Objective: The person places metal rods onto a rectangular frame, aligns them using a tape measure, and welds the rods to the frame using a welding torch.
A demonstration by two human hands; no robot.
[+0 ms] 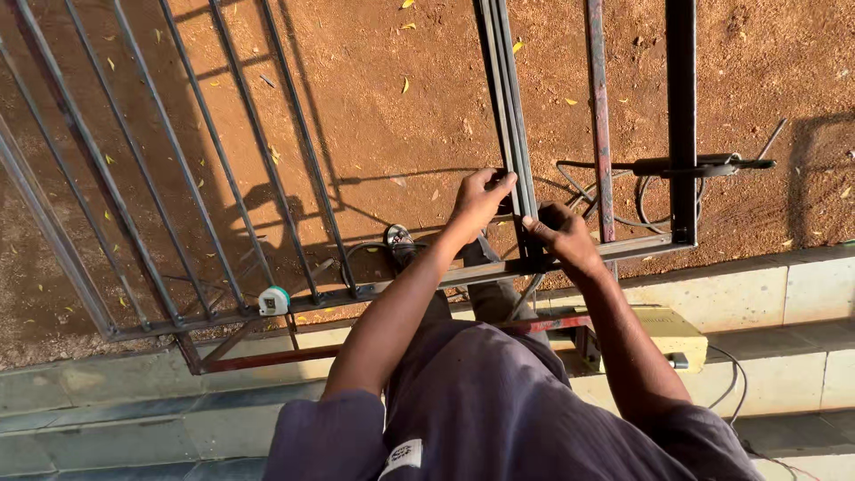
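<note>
At the far left, a metal grille (169,178) of dark parallel bars lies flat over red dirt (401,107), its near edge resting on a frame rail (294,298) that runs left to right just beyond a pale stone kerb (766,294). A small tape measure (273,301) with a teal trim sits on that rail, left of the person's arms. A little further right, a round dark tool (398,239) with a cable lies by the rail, just left of the left forearm. The left hand (479,201) reaches forward and has its fingers closed around a bundle of thin steel bars (509,107) that runs away from the person toward the far side. Right beside it, the right hand (563,237) grips the same bundle lower down, near where it meets the rail, fingers wrapped on it. Further right stand a rusty red bar (599,116) and a thick black post (682,116), with a black welding holder (704,165) and looped cable lying across them. Near the right knee sits a yellowish box (668,330).
</note>
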